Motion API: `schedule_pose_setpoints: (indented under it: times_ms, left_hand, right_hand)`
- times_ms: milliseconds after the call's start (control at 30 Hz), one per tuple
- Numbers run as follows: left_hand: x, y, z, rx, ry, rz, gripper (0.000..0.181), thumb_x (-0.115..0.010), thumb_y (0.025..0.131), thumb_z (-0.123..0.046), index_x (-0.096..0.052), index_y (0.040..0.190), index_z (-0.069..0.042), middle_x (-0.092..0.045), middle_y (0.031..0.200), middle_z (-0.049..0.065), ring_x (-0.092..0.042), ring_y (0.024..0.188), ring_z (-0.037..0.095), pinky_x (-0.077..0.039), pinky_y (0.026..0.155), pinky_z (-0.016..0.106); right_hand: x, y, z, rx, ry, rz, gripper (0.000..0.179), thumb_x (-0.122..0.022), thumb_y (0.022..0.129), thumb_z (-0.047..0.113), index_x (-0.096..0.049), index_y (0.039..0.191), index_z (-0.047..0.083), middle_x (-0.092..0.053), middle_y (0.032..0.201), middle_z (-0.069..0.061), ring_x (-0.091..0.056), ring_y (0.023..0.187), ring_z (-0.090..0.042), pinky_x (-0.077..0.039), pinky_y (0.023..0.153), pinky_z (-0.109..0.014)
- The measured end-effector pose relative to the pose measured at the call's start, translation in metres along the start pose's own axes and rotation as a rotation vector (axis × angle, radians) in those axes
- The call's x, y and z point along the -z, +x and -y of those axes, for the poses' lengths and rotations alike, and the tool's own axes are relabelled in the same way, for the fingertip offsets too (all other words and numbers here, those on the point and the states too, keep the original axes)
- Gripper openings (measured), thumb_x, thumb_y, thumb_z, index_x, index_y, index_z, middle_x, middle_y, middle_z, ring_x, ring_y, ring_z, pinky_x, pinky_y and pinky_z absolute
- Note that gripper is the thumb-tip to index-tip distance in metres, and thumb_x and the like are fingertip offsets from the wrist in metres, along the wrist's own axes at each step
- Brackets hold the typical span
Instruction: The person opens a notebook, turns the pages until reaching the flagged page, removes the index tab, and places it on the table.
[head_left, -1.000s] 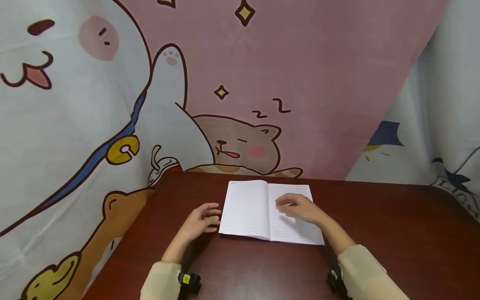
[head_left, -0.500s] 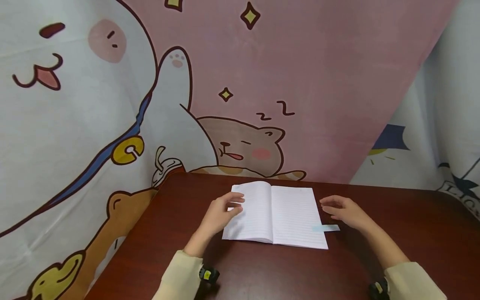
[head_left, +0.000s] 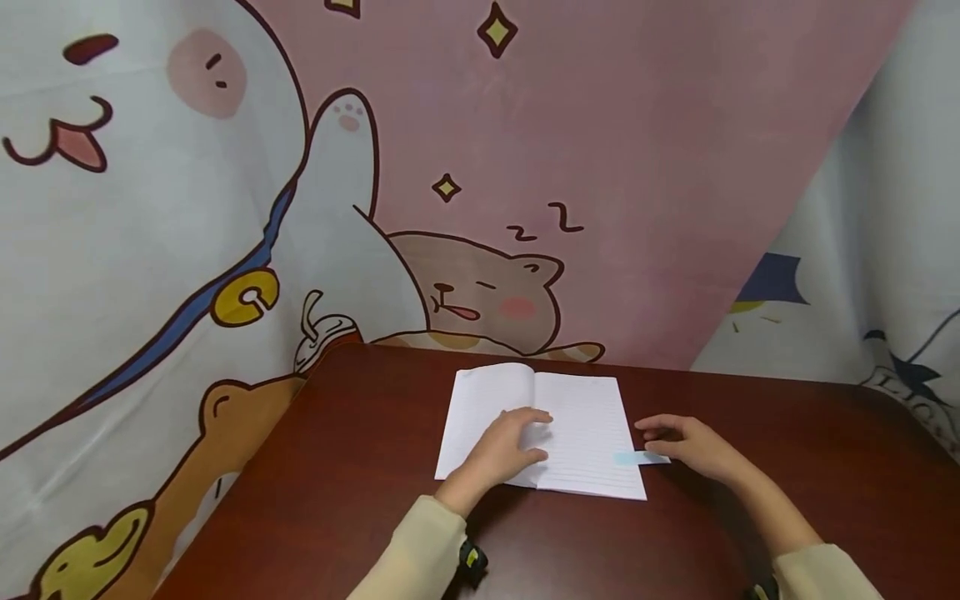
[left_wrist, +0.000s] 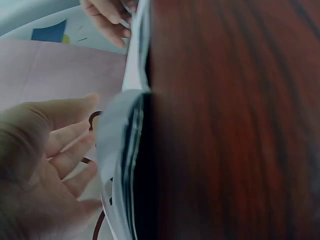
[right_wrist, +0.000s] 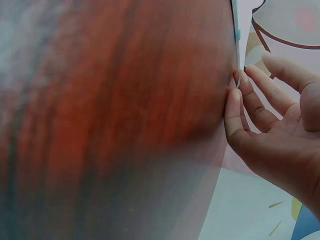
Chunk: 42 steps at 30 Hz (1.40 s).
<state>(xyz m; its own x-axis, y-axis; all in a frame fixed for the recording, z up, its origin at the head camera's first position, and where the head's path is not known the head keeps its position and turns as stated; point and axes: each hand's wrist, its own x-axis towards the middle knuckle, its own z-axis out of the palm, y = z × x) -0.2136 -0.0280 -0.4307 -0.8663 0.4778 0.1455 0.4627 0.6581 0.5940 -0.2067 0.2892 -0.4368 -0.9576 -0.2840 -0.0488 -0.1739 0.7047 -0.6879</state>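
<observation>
An open lined notebook (head_left: 577, 417) lies on the table, its left page (head_left: 480, 408) bowed up near the spine. A pale blue strip like a sticky tab (head_left: 626, 458) lies on the right page and sticks out past its outer edge. My left hand (head_left: 504, 450) hovers over the middle of the notebook, fingers spread and thumb apart, nothing between them. Beyond the right edge, my right hand (head_left: 701, 446) has loosely bent fingers right at the strip's outer end. In the right wrist view, that hand's fingertips (right_wrist: 233, 97) are low over the table, and the thumb stands apart.
The dark red-brown table (head_left: 555, 550) reaches back to a cartoon-printed cloth (head_left: 630, 167) hanging behind it and at the left. A black wrist camera (head_left: 471, 560) is strapped under the left sleeve.
My right hand has moved off the right page to beyond its edge, uncovering the blue strip. My left hand has crossed from beside the notebook to over its middle.
</observation>
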Motion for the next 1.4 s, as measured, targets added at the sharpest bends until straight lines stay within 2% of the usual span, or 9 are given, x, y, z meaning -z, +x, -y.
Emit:
schedule_pose_setpoints:
  times_ms: [167,333,533,667,800,900,967,1200,1400]
  left_hand:
    - [-0.003,-0.008,0.006,0.028,0.121,0.054,0.061,-0.083,0.08,-0.018,-0.059,0.136,-0.008,-0.052,0.149,0.008,-0.041,0.144,0.032,-0.028,0.117,0.06]
    - [-0.006,-0.008,0.01,0.062,0.12,0.091,0.065,-0.082,0.082,-0.022,-0.056,0.14,-0.01,-0.047,0.154,0.008,-0.037,0.146,0.032,-0.024,0.117,0.064]
    - [-0.005,-0.007,0.01,0.084,0.133,0.164,0.059,-0.076,0.087,-0.027,-0.056,0.142,-0.021,-0.041,0.158,0.004,-0.033,0.149,0.029,-0.017,0.118,0.067]
    - [-0.003,-0.009,0.012,0.083,0.16,0.174,0.055,-0.074,0.09,-0.03,-0.057,0.142,-0.023,-0.039,0.159,0.003,-0.032,0.149,0.029,-0.016,0.118,0.066]
    - [-0.003,-0.011,0.012,0.073,0.171,0.193,0.055,-0.071,0.092,-0.032,-0.055,0.144,-0.024,-0.037,0.161,0.003,-0.03,0.15,0.029,-0.016,0.119,0.066]
    - [-0.005,-0.014,0.012,0.075,0.177,0.208,0.055,-0.069,0.093,-0.033,-0.053,0.145,-0.024,-0.035,0.162,0.003,-0.029,0.15,0.029,-0.016,0.119,0.065]
    - [-0.007,-0.016,0.011,0.078,0.182,0.213,0.055,-0.069,0.093,-0.034,-0.052,0.145,-0.025,-0.034,0.162,0.003,-0.028,0.151,0.028,-0.016,0.119,0.064]
    - [-0.009,-0.017,0.009,0.073,0.18,0.215,0.055,-0.067,0.094,-0.035,-0.05,0.146,-0.026,-0.032,0.163,0.002,-0.027,0.151,0.027,-0.015,0.119,0.064]
    - [-0.01,-0.018,0.009,0.071,0.173,0.229,0.055,-0.065,0.096,-0.034,-0.049,0.147,-0.024,-0.03,0.164,0.003,-0.025,0.152,0.029,-0.013,0.119,0.065]
  right_hand:
    - [-0.005,-0.001,-0.001,0.029,-0.016,-0.006,0.031,-0.066,0.095,0.017,-0.067,0.121,0.002,-0.07,0.104,-0.008,-0.057,0.092,-0.011,-0.046,0.072,-0.024]
    - [-0.004,-0.004,0.001,0.011,-0.022,0.011,0.029,-0.066,0.094,0.019,-0.068,0.118,0.002,-0.063,0.094,-0.003,-0.052,0.085,-0.009,-0.042,0.069,-0.023]
    - [-0.003,-0.006,0.005,-0.011,-0.055,0.024,0.026,-0.069,0.093,0.026,-0.071,0.111,0.007,-0.055,0.084,0.0,-0.046,0.077,-0.005,-0.036,0.065,-0.025]
    - [-0.002,-0.004,0.007,0.025,-0.079,0.023,0.021,-0.068,0.094,0.028,-0.072,0.102,0.009,-0.061,0.087,0.001,-0.049,0.08,-0.007,-0.039,0.067,-0.026]
    - [-0.001,-0.005,0.006,-0.017,-0.086,0.015,0.021,-0.066,0.095,0.032,-0.07,0.092,0.012,-0.063,0.085,0.002,-0.048,0.077,-0.008,-0.039,0.067,-0.026]
    - [-0.002,-0.007,0.002,-0.039,-0.044,0.006,0.022,-0.066,0.095,0.032,-0.067,0.088,0.011,-0.056,0.079,0.001,-0.045,0.07,-0.007,-0.036,0.064,-0.025]
    - [-0.003,-0.009,-0.001,-0.021,-0.008,0.006,0.02,-0.066,0.095,0.029,-0.065,0.088,0.009,-0.055,0.08,0.0,-0.045,0.067,-0.006,-0.039,0.061,-0.024]
    - [0.002,-0.013,-0.012,0.066,0.113,0.04,0.015,-0.064,0.096,0.017,-0.065,0.096,0.002,-0.061,0.082,-0.002,-0.052,0.068,-0.005,-0.046,0.059,-0.024]
    - [0.004,-0.016,-0.017,0.081,0.176,0.086,0.014,-0.063,0.097,0.013,-0.064,0.099,-0.001,-0.065,0.083,-0.003,-0.055,0.069,-0.006,-0.047,0.059,-0.023]
